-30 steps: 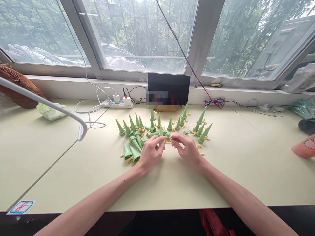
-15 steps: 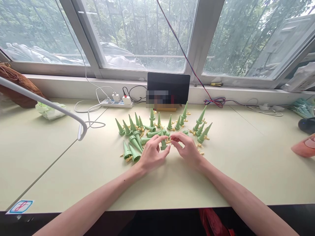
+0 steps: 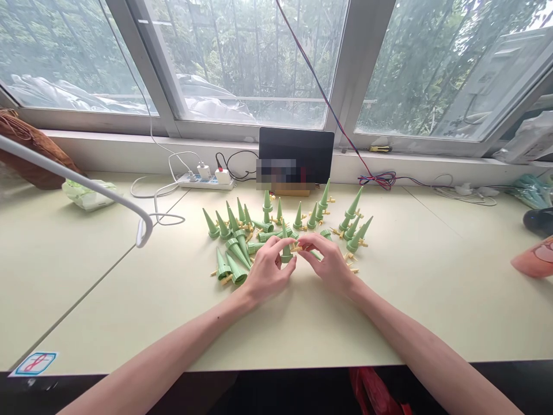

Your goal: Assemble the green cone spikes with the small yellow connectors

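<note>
My left hand (image 3: 271, 268) grips a green plant watering spike (image 3: 286, 252) between thumb and fingers, its point upward. A small yellow valve (image 3: 296, 249) sticks out from the spike's right side. My right hand (image 3: 327, 262) pinches the outer end of that valve; its fingertips hide part of it. Close to the left hand lie loose green spikes (image 3: 237, 270) with their hollow ends showing. Beyond both hands, several spikes stand upright with yellow valves on their sides, such as a tall one (image 3: 325, 195) and a group at the right (image 3: 359, 233).
A tablet (image 3: 298, 153) leans on a wooden stand at the back. On the left are a power strip (image 3: 207, 183) with white cables, a wipes pack (image 3: 90, 195) and a white lamp arm (image 3: 86, 167). An orange object (image 3: 533, 257) lies at the right edge.
Both hands stay almost in place on the spike and its valve. My right fingers have shifted very slightly around the valve.
</note>
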`<state>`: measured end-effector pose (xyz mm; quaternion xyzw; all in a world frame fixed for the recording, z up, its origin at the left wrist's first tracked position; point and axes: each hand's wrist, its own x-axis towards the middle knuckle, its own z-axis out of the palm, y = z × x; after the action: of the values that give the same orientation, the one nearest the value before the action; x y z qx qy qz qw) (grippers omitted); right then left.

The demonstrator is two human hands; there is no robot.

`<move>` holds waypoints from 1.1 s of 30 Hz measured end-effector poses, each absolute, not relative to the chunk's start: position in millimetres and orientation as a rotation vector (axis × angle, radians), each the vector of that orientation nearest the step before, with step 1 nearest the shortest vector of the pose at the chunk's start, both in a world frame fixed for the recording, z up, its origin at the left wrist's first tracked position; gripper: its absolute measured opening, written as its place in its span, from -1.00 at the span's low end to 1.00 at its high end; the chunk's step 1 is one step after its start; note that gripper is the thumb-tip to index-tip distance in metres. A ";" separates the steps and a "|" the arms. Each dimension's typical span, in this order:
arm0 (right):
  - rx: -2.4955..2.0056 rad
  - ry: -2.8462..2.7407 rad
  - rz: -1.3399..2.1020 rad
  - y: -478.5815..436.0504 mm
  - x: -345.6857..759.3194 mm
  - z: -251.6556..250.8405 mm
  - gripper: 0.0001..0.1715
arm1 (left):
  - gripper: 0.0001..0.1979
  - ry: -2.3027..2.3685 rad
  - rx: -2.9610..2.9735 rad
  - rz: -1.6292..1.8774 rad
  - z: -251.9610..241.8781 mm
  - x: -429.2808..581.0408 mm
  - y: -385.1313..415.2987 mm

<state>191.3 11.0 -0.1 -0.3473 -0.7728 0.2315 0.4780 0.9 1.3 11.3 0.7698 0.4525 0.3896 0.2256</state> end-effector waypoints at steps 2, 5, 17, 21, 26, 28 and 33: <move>-0.854 -1.886 0.562 10.7 191.0 -0.2 -0.86 | -0.67 1.245 2.122 1.073 11.2 1.0 1.5; -0.864 -1.882 0.557 10.4 190.4 -0.8 -0.85 | -0.67 1.243 2.124 1.070 10.8 1.0 1.6; -0.906 -1.870 0.522 14.1 190.7 -6.1 -0.82 | -0.69 1.221 2.153 1.068 8.8 0.5 1.7; -0.949 -1.875 0.522 13.6 190.9 -5.4 -0.84 | -0.69 1.216 2.154 1.051 8.0 0.7 1.2; -0.992 -1.879 0.542 12.7 191.5 -4.5 -0.83 | -0.68 1.210 2.141 1.032 8.0 1.2 1.4; -0.990 -1.880 0.543 12.2 191.4 -3.7 -0.82 | -0.68 1.211 2.146 1.043 8.5 1.4 1.8; -0.960 -1.874 0.556 10.2 189.8 -0.4 -0.77 | -0.70 1.215 2.163 1.067 9.2 1.4 2.1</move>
<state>189.8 10.2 -0.4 -0.3905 -0.7626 0.2261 0.4635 1.4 2.1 9.2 0.7815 0.4391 0.3854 0.2188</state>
